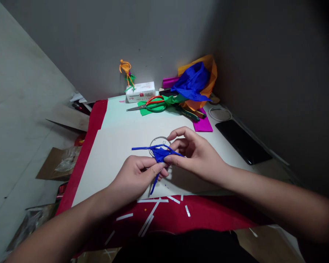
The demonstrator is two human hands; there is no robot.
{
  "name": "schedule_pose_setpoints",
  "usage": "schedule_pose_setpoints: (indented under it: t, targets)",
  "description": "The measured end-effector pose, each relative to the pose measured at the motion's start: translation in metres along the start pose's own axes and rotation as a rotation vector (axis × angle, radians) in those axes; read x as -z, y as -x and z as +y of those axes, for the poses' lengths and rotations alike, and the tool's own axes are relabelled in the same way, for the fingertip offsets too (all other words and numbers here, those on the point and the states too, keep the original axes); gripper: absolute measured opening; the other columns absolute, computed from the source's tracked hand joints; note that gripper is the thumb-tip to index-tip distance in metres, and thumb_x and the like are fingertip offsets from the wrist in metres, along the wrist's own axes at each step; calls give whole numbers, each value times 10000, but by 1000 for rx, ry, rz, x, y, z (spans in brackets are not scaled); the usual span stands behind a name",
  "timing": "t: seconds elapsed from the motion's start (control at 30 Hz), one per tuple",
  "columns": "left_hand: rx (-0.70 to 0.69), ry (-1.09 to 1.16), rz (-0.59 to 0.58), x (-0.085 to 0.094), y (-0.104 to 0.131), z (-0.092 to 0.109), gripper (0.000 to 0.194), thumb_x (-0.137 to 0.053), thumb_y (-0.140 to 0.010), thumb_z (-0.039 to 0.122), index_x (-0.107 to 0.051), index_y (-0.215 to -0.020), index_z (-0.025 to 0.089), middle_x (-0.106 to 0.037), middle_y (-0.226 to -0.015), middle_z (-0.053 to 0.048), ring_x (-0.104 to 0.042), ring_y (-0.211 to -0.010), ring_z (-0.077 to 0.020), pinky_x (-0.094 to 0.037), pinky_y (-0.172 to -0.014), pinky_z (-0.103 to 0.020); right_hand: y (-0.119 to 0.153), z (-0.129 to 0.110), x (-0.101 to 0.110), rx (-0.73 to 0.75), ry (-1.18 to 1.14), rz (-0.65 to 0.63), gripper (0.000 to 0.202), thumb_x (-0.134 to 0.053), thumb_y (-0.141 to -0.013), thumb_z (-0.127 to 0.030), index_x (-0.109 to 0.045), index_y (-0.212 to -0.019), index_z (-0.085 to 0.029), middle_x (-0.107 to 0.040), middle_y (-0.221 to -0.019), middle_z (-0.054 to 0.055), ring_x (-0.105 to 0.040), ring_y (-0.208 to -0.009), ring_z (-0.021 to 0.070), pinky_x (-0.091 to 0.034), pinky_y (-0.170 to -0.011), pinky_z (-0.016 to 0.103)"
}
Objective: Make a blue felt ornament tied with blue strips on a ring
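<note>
Between my two hands is a small blue crepe-paper figure (160, 153) with thin wrapped limbs sticking out to the left, right and downward. My left hand (142, 171) pinches its lower body between thumb and fingers. From the right, my right hand (193, 149) grips the figure's side with the thumb, its index finger curved above. Behind the figure, a ring of thin wire (159, 138) lies on the white board (106, 164). The fingers hide part of the blue body.
Scissors (150, 104) lie at the back by a white box (141, 91) bearing an orange figure (125, 67). Blue crepe paper (193, 82) is heaped near pliers (190, 114). A black phone (242, 142) rests at right. White paper strips (150, 217) litter the red cloth (178, 215).
</note>
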State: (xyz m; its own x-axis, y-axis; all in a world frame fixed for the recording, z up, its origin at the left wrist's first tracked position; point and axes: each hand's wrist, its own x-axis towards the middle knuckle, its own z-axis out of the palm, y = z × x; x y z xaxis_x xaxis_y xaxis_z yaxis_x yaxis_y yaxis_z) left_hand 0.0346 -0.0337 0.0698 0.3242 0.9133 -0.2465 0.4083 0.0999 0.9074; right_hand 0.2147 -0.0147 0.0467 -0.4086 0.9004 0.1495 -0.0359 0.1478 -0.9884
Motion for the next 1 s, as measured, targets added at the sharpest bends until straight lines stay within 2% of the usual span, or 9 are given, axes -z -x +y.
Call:
schedule_pose_setpoints:
  t: [0.1, 0.2, 0.3, 0.43, 0.5, 0.57, 0.7, 0.83, 1.0]
  targets:
    - [-21, -4, 46, -3, 1, -2, 215, -566, -821, 230, -720, -703, 138, -724, -701, -34, -651, -678, -152, -495, -669, -237, -1, -2, 1, -2, -81, 59, 340, -686, -739, -125, -466, -991, -186, -606, -766, -20, -598, -692, 85, -473, -635, 196]
    - [-45, -27, 58, -4, 3, -5, 236, -558, -836, 252, -723, -710, 139, -734, -766, -46, -666, -800, -174, -498, -731, -241, -3, -3, 4, -10, -124, 94, 311, -699, -745, -175, -483, -967, -180, -613, -769, -9, -595, -692, 90, -483, -644, 211]
    - [-7, 23, 38, -5, 4, -6, 251, -546, -847, 262, -715, -716, 131, -727, -757, -49, -663, -773, -164, -506, -720, -239, -4, -7, 11, 20, -116, 21, 340, -691, -744, -161, -484, -1013, -181, -607, -872, 19, -599, -773, 110, -507, -699, 246]
    - [67, 187, 33, -7, 3, -8, 215, -553, -843, 258, -692, -773, 110, -704, -725, -51, -647, -640, -134, -526, -659, -245, -2, -9, 19, 246, 173, -85, 327, -634, -761, -98, -530, -1058, -185, -553, -1070, 73, -564, -968, 162, -505, -807, 310]
    - [56, 205, 28, -8, 3, -9, 213, -543, -850, 255, -679, -777, 108, -690, -705, -46, -647, -632, -131, -527, -654, -244, -1, -8, 21, 353, 335, -98, 247, -598, -787, -98, -579, -1018, -180, -572, -1035, 78, -562, -942, 165, -504, -786, 310]
    - [21, 165, 7, -7, 4, -8, 229, -521, -863, 250, -666, -754, 110, -676, -675, -40, -642, -629, -129, -522, -651, -241, 0, -6, 21, 382, 409, -86, 181, -584, -799, -102, -611, -965, -169, -601, -974, 76, -573, -877, 156, -503, -757, 303]
    - [-54, 72, -17, -7, 6, -8, 251, -494, -876, 234, -645, -713, 118, -658, -655, -34, -631, -626, -126, -515, -645, -236, 1, -5, 16, 252, 310, -19, 81, -601, -805, -134, -595, -884, -151, -629, -846, 46, -596, -767, 134, -509, -711, 287]
    - [-133, 8, 2, -8, 7, -8, 249, -487, -871, 211, -643, -700, 118, -654, -661, -35, -630, -606, -123, -518, -627, -230, 1, -9, 12, 93, 107, 21, 137, -648, -774, -143, -555, -875, -145, -595, -807, 14, -573, -695, 97, -496, -637, 229]
    - [-235, -120, -25, -8, 8, -10, 266, -477, -869, 172, -650, -673, 120, -658, -661, -40, -632, -607, -118, -514, -609, -211, 1, -11, 14, -73, -68, -152, 378, -700, -721, -117, -519, -1048, -167, -593, -872, 5, -577, -723, 81, -496, -669, 214]
